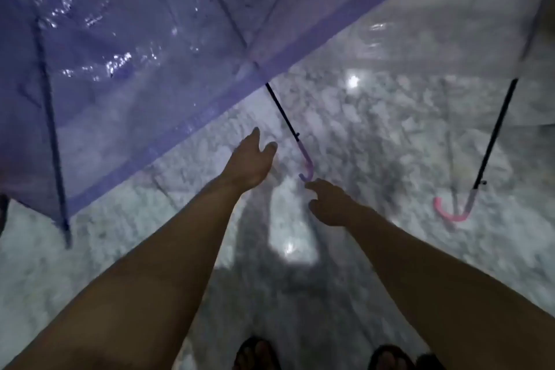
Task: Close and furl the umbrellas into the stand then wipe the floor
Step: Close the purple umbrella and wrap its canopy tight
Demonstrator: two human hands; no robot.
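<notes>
An open purple see-through umbrella (126, 48) lies on its side on the speckled floor (375, 135) and fills the upper left. Its black shaft ends in a purple hooked handle (307, 170). My left hand (250, 161) reaches forward with straight fingers, just left of the shaft and not touching it. My right hand (329, 203) hangs with loosely curled fingers right below the handle's hook, a fingertip almost at its tip. A second open umbrella (450, 24), clear, lies at the upper right with a pink hooked handle (452, 213).
Wet drops glisten on the purple canopy, and the floor shines with bright reflections in the middle. My sandalled feet (256, 353) stand at the bottom edge. The purple umbrella's rib tips rest on the floor at the left. No stand is in view.
</notes>
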